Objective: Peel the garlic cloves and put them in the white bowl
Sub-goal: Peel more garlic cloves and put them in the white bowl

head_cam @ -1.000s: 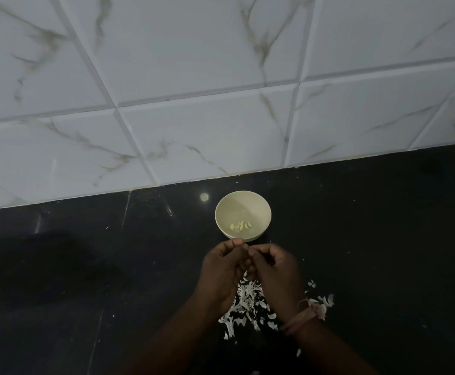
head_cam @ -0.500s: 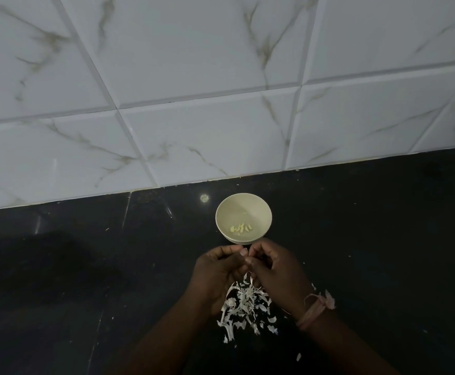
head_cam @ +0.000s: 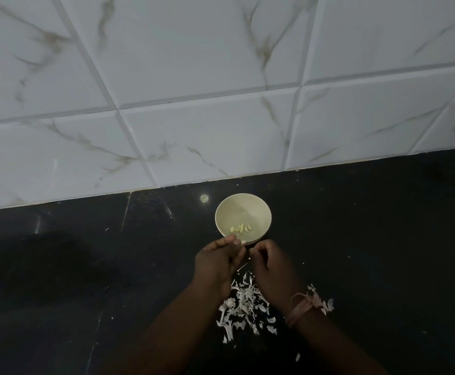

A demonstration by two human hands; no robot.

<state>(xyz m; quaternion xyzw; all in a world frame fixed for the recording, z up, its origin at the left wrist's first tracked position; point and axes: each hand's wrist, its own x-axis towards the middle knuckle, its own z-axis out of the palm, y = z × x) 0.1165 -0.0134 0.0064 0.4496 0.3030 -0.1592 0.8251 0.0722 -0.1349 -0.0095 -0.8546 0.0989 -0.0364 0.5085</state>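
The left hand (head_cam: pixel 219 262) is pinching a garlic clove (head_cam: pixel 244 242) beside the white bowl (head_cam: pixel 243 215); right hand (head_cam: pixel 271 263) fingers are curling, contents unclear. Slippery clove risks dropping onto the desk (head_cam: pixel 370 239).

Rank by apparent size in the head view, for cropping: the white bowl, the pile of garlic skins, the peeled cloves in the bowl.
1. Pile of white papery garlic skins
2. Round white bowl, somewhat smaller
3. Peeled pale garlic cloves, far smallest

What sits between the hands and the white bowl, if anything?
Nothing visible does. The left hand and right hand hover right at the near rim of the white bowl; the pile of peels lies behind them, toward the person.
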